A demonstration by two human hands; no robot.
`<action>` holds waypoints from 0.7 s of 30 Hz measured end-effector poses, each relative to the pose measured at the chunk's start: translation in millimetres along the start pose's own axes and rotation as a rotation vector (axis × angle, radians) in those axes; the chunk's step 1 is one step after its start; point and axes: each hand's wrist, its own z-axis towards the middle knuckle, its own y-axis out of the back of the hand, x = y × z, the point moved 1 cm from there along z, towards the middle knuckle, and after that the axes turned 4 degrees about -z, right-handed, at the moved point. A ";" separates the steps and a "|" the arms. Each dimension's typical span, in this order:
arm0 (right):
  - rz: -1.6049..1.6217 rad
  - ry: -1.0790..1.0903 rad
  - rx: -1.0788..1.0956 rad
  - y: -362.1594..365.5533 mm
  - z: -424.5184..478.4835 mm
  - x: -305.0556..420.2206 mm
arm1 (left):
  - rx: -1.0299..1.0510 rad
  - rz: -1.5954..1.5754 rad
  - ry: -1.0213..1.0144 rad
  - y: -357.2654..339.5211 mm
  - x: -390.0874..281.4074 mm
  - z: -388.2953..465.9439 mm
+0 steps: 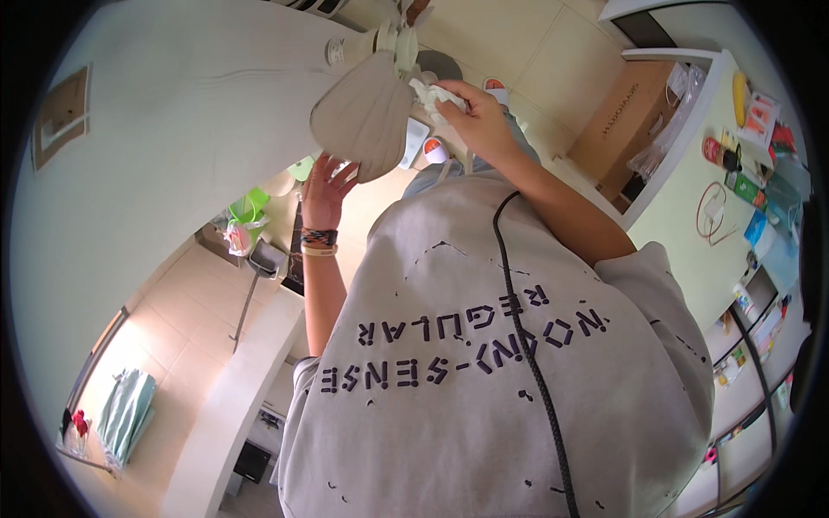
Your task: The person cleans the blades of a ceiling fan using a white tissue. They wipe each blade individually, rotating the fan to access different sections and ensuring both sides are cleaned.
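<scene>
A broad, shell-shaped grey-white fan blade point(364, 120) juts from a pale hub point(395, 45) beside a white wall. My left hand point(325, 191), with bands on its wrist, is at the blade's lower left edge, its fingers spread along it and partly hidden behind it. Bunched in the fingers of my right hand point(476, 116) is a crumpled white tissue point(435, 100). The tissue is just right of the blade, near the hub; whether it touches the blade cannot be told.
To the right, a white table point(667, 239) bears bottles, packets and a cable. Under it stands a cardboard box point(612, 123). A green basket point(249, 204) and a long-handled dustpan point(265, 259) are at the left. A folded teal cloth item point(126, 414) is farther down.
</scene>
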 end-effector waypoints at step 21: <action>-0.826 0.673 -0.515 -110.9 -33.5 26.8 | -0.100 0.825 -0.595 9.5 30.8 -25.4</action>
